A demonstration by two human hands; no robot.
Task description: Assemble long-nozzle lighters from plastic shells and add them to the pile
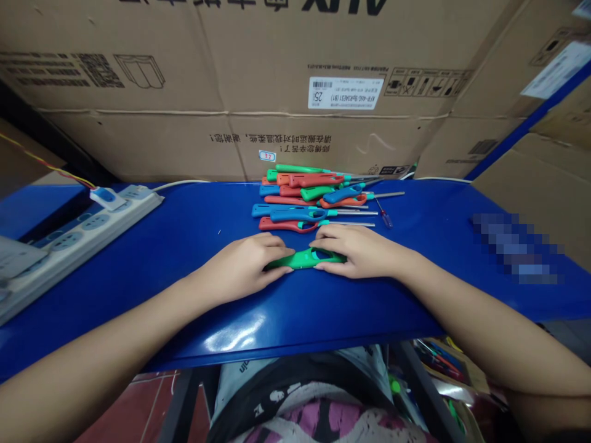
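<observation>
A green long-nosed gas lighter (302,259) lies crosswise between my two hands, just above the blue tabletop. My left hand (242,264) pinches its handle end between thumb and fingers. Around the trigger-loop end, the fingers and thumb of my right hand (360,251) are closed; no metal tube shows past that hand. Directly beyond are several more lighters in a loose pile, among them a red lighter (268,224), a blue lighter (290,215) and an orange lighter (344,201). Their metal tubes point right. A small screwdriver (386,218) with a clear purplish handle rests beside the tubes.
A white power strip (78,243) with a plug and wires runs along the left side. Large cardboard boxes (184,74) stand behind the blue table (184,335). A small numbered tag (267,156) is on the cardboard. Below right, a box (475,375) holds assorted items.
</observation>
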